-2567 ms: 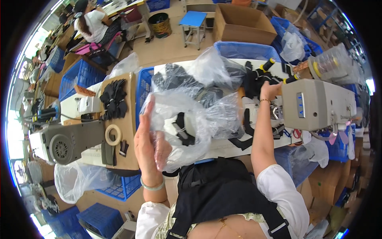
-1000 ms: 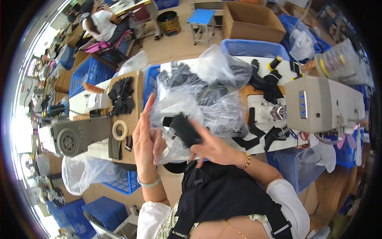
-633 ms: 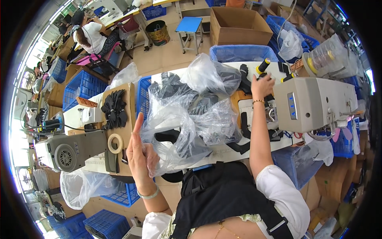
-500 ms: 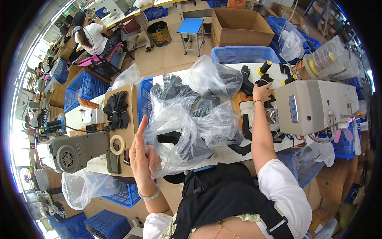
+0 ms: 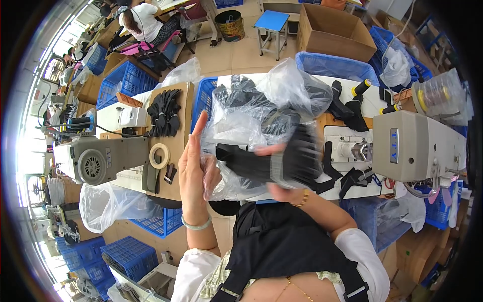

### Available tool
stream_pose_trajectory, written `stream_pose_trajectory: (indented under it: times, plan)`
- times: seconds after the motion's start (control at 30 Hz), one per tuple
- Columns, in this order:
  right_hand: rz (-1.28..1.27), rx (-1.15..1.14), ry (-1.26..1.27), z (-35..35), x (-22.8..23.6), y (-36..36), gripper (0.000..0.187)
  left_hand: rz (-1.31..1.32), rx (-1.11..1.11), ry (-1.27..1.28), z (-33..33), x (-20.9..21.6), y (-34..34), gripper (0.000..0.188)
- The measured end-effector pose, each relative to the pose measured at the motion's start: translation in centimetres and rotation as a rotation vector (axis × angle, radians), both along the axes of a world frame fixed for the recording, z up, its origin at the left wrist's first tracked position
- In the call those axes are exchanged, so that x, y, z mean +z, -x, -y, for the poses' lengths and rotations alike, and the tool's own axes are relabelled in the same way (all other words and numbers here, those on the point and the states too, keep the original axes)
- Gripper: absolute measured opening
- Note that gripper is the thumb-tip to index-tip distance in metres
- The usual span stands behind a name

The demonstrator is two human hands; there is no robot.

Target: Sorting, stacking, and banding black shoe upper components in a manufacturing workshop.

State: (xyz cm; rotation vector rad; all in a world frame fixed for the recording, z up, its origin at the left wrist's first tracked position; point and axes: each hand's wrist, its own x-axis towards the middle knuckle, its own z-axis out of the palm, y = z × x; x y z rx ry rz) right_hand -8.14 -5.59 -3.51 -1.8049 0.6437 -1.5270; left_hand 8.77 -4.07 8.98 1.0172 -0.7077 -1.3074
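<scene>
My left hand (image 5: 193, 163) has its index finger raised while the other fingers curl against a clear plastic bag (image 5: 221, 189). The bag spreads over the white table and has dark pieces inside. In front of my body, my right hand (image 5: 282, 191) grips a black glove (image 5: 246, 163) with a grey band. Motion smears the glove and the fingers holding it. One end of it hangs over the bag, close to my left hand. More black fabric pieces (image 5: 356, 115) lie on the table beside the sewing machine (image 5: 407, 143).
A pile of black gloves (image 5: 164, 111) and a tape roll (image 5: 159, 155) lie on the cardboard at left, near a second machine (image 5: 100, 161). Thread spools (image 5: 361, 87) stand at back right. A blue basket (image 5: 332, 65) adjoins the table's far edge. Another person (image 5: 143, 22) sits beyond.
My right hand has swung from beside the right sewing machine toward my body, bringing the black glove over the plastic bag. My left hand stays at the bag. The view has shifted.
</scene>
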Motion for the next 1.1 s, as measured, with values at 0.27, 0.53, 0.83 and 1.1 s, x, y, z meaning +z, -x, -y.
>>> stream_pose_trajectory:
  times: [0.27,0.53,0.83,1.1]
  plan:
    - [-0.995,0.69,-0.606,3.4,3.3,2.4,0.068,0.243,0.125,0.071,-1.0,-1.1,0.0,0.047]
    - [-0.661,0.277,-0.39,4.1,-3.2,-0.4,0.077,0.174,0.038,0.044,-0.1,-0.8,-0.2,0.06]
    - [-0.061,0.853,-1.144,3.8,-4.3,-1.3,0.055,0.062,0.172,0.133,-1.0,-2.6,-4.0,0.063]
    - [-0.282,0.844,-1.005,5.2,-5.5,-0.7,0.021,0.122,0.299,0.185,-2.6,-3.1,-6.8,0.056]
